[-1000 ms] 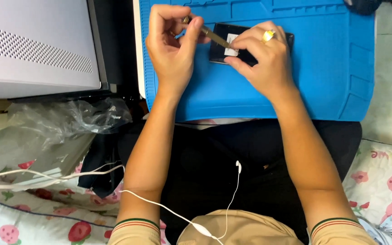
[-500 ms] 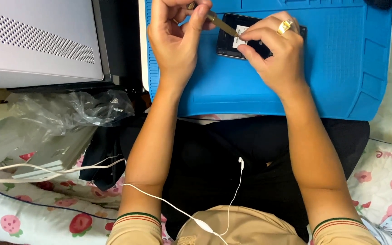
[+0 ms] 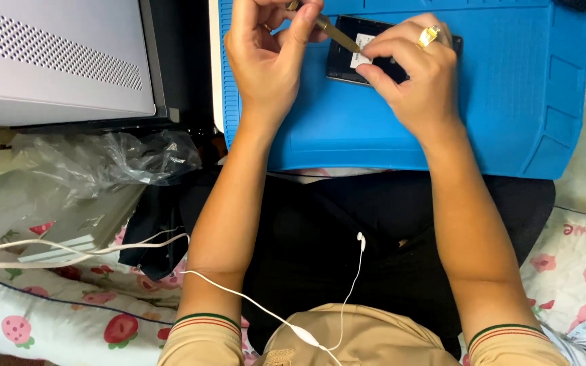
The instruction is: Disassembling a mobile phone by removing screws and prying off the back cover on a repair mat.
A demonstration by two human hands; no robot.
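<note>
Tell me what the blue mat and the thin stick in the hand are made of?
The blue mat looks like soft rubber or silicone: matte, with moulded ridges and shallow pockets. The thin stick in the left hand looks like brass-coloured metal, with a dull shine; it could be coated, so I can't be sure.

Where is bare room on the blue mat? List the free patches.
Free: the mat right of the right hand, out to its right rim; the strip below both hands, along the near edge. Crowded: top centre, where the left hand holds tweezers over the phone.

Blue work mat (image 3: 510,102), 1 dark phone (image 3: 347,57) on it
</note>
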